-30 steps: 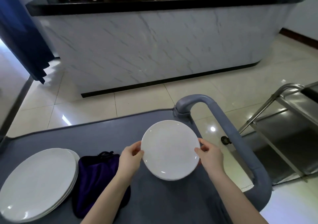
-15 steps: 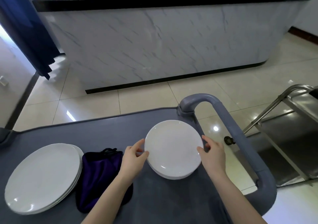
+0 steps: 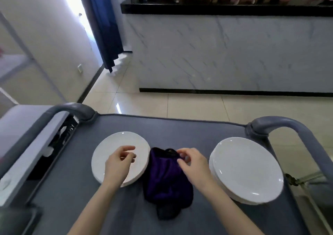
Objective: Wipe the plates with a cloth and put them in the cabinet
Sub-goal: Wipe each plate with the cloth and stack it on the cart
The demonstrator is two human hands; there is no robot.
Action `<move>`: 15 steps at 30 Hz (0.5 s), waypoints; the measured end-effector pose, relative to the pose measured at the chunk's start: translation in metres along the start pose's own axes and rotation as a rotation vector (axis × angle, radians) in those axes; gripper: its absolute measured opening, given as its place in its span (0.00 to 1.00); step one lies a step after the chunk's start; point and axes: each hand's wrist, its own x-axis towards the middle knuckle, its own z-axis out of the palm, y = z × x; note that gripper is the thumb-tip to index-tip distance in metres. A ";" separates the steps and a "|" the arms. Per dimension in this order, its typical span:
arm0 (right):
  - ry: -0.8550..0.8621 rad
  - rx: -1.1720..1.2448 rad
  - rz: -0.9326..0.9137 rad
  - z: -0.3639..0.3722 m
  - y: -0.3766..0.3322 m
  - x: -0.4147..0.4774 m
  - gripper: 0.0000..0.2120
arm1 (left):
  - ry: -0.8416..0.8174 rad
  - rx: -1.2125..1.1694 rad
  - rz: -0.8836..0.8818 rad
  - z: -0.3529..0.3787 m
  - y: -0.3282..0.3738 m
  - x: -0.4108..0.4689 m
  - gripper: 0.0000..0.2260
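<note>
Though cloth adjoins left plates, right plates don't.

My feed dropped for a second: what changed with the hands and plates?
Both hands let go of the right plates and moved left: the right hand is now at the top edge of the cloth, grip unclear; the left hand hovers, fingers loosely curled, over the left plates. The camera swung left. Both stacks and the cloth lie where they were on the cart.
</note>
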 end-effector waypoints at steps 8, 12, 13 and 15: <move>-0.150 -0.014 0.116 0.095 -0.044 0.028 0.15 | 0.116 0.116 -0.039 -0.080 -0.041 0.034 0.13; -0.139 -0.050 0.217 0.120 -0.048 0.037 0.16 | 0.043 0.206 -0.057 -0.098 -0.053 0.051 0.21; -0.135 -0.058 0.234 0.125 -0.049 0.038 0.16 | 0.021 0.211 -0.063 -0.100 -0.056 0.055 0.22; -0.130 -0.069 0.267 0.132 -0.050 0.040 0.14 | -0.006 0.214 -0.072 -0.101 -0.060 0.059 0.23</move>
